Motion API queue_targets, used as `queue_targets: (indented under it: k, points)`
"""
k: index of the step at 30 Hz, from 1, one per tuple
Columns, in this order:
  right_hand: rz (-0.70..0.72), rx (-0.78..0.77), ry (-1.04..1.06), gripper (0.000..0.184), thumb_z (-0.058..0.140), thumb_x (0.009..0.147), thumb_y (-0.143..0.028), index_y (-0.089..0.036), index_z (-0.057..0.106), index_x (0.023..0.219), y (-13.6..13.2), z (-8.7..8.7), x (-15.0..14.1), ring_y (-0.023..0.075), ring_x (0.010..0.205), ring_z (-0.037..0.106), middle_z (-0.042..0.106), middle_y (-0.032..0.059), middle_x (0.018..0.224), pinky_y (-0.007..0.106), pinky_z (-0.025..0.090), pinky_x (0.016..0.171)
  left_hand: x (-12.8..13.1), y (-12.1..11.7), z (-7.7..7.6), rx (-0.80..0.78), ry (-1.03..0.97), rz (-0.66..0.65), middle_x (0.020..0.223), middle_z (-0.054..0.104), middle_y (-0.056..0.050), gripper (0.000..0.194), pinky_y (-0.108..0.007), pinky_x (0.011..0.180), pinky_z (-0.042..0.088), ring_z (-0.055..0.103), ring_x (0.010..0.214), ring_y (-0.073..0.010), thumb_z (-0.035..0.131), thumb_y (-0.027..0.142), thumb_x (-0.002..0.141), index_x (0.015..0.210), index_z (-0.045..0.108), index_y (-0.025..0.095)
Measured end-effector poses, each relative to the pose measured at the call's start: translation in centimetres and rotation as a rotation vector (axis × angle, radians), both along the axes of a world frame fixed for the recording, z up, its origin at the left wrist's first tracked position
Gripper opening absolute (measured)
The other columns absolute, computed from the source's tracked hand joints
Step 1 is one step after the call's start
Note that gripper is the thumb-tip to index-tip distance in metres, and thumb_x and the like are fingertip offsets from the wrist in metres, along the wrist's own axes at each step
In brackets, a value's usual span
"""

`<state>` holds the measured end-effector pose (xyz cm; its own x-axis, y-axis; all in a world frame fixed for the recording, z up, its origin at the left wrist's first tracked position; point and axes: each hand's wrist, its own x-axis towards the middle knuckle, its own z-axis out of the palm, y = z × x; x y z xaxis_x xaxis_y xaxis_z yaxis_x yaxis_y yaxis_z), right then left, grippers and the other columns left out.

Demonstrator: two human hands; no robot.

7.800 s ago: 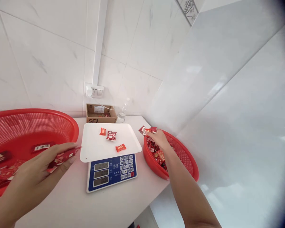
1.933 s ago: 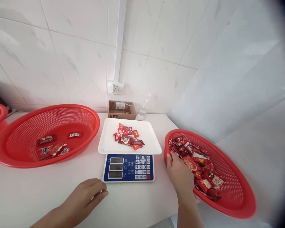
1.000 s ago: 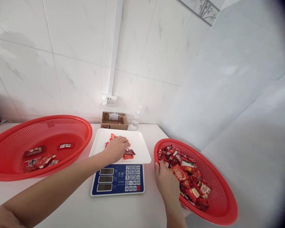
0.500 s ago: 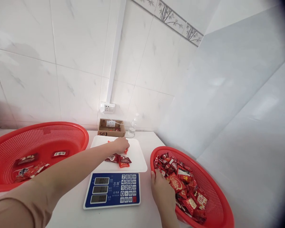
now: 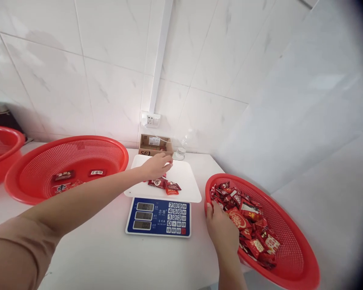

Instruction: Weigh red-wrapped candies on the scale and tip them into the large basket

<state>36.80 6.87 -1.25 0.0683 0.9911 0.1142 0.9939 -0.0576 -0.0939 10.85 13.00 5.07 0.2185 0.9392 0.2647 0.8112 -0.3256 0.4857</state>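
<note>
Several red-wrapped sweets [image 5: 165, 184] lie in a small pile on the white pan of a digital scale [image 5: 186, 181]. My left hand [image 5: 157, 165] is over the pan just behind the pile, with thumb and fingers apart and nothing visible between them. Blue keys and three grey displays fill the front panel [image 5: 159, 217] of the scale. To the right, my right hand [image 5: 222, 227] grips the near left rim of a red plastic basket [image 5: 296, 237], its fingers partly hidden inside. Many red wrapped sweets [image 5: 249, 225] are heaped in that basket.
Another red basket [image 5: 109, 151] with a few packets stands left, and part of a third [image 5: 3, 155] shows at the far left. Behind the scale are a cardboard box [image 5: 151, 150] and a clear plastic bottle [image 5: 181, 151]. A wall socket [image 5: 151, 120] sits above them.
My view has tilted down and turned left, bringing the third basket into sight. My left hand has lifted off the sweets, its fingers spreading. My right hand stays on the basket rim.
</note>
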Motion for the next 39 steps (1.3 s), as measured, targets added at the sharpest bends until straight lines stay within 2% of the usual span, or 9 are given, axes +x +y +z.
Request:
queue_targets:
  k: [6, 10, 14, 19, 23, 27, 32, 35, 39]
  points:
    - [-0.006, -0.007, 0.017, 0.053, 0.017, 0.096, -0.036, -0.011, 0.052, 0.127, 0.0, 0.0, 0.1, 0.0291, 0.095, 0.064, 0.062, 0.0171, 0.12, 0.04, 0.05, 0.073, -0.4, -2.0, 0.2, -0.084, -0.177, 0.067, 0.096, 0.062, -0.005, 0.032, -0.038, 0.079, 0.051, 0.06, 0.085, -0.0162, 0.049, 0.042, 0.089, 0.105, 0.057, 0.015]
    - [-0.011, -0.015, 0.018, 0.051, 0.019, 0.095, -0.035, -0.012, 0.052, 0.127, 0.0, 0.0, 0.0, 0.0287, 0.099, 0.063, 0.063, 0.0165, 0.119, 0.039, 0.05, 0.075, -0.5, -3.6, 0.4, -0.151, -0.315, 0.077, 0.082, 0.059, -0.001, 0.033, -0.033, 0.071, 0.048, 0.057, 0.074, -0.0145, 0.035, 0.042, 0.094, 0.104, 0.054, 0.017]
    - [-0.015, 0.001, 0.089, 0.052, 0.021, 0.094, -0.036, -0.013, 0.05, 0.13, 0.3, 0.0, 0.2, 0.0304, 0.102, 0.061, 0.06, 0.015, 0.124, 0.043, 0.05, 0.079, 0.4, -6.4, -0.5, -0.275, -0.401, 0.035, 0.086, 0.059, 0.0, 0.03, -0.03, 0.071, 0.044, 0.054, 0.076, -0.0152, 0.036, 0.037, 0.091, 0.114, 0.048, 0.024]
    - [0.358, 0.266, 0.405, 0.048, 0.04, 0.089, -0.044, -0.016, 0.056, 0.125, -0.7, -0.1, 0.6, 0.0244, 0.121, 0.05, 0.057, 0.0116, 0.13, 0.039, 0.041, 0.101, 2.9, -10.5, -2.8, -0.572, -0.489, -0.108, 0.073, 0.052, 0.004, 0.07, -0.023, 0.056, 0.04, 0.048, 0.057, -0.011, 0.048, 0.021, 0.079, 0.143, 0.019, 0.027]
    - [0.726, 0.183, 0.567, 0.038, 0.052, 0.087, -0.041, -0.024, 0.061, 0.119, -3.2, 0.0, -1.1, 0.0192, 0.114, 0.057, 0.062, 0.0081, 0.123, 0.03, 0.047, 0.096, 4.4, -12.3, -3.8, -0.719, -0.574, -0.221, 0.075, 0.048, 0.005, 0.09, -0.021, 0.055, 0.038, 0.047, 0.06, -0.0096, 0.049, 0.014, 0.075, 0.146, -0.005, 0.027]
    - [0.955, 0.167, 0.743, 0.022, 0.052, 0.089, -0.034, -0.026, 0.067, 0.104, -4.5, 0.3, -3.1, 0.0159, 0.094, 0.066, 0.07, 0.0065, 0.1, 0.024, 0.054, 0.081, 4.6, -13.2, -3.3, -0.821, -0.662, -0.237, 0.078, 0.051, 0.003, 0.094, -0.02, 0.054, 0.035, 0.043, 0.061, -0.009, 0.052, 0.013, 0.072, 0.147, -0.004, 0.027]
    - [1.064, 0.173, 0.743, 0.017, 0.055, 0.087, -0.029, -0.026, 0.068, 0.097, -4.7, 0.5, -3.8, 0.0148, 0.083, 0.067, 0.071, 0.0052, 0.09, 0.021, 0.055, 0.073, 4.3, -14.0, -3.1, -0.911, -0.664, -0.244, 0.073, 0.047, 0.006, 0.098, -0.022, 0.056, 0.034, 0.041, 0.059, -0.009, 0.056, 0.013, 0.07, 0.146, -0.003, 0.03]
    - [0.984, 0.264, 0.725, 0.018, 0.053, 0.088, -0.032, -0.026, 0.07, 0.092, -4.4, 0.4, -3.0, 0.0154, 0.079, 0.067, 0.071, 0.0049, 0.086, 0.022, 0.055, 0.071, 3.9, -14.6, -3.0, -0.811, -0.686, -0.254, 0.088, 0.053, 0.002, 0.098, -0.026, 0.069, 0.04, 0.046, 0.069, -0.0101, 0.059, 0.022, 0.074, 0.146, -0.007, 0.028]
    - [0.475, 0.468, 0.639, 0.031, 0.051, 0.085, -0.046, -0.022, 0.07, 0.087, -2.5, 0.2, 0.9, 0.0216, 0.086, 0.067, 0.071, 0.0087, 0.093, 0.029, 0.056, 0.074, 0.9, -14.8, -1.9, -0.605, -0.661, -0.177, 0.127, 0.048, -0.01, 0.08, -0.033, 0.089, 0.044, 0.053, 0.098, -0.0169, 0.05, 0.046, 0.084, 0.147, 0.004, 0.029]
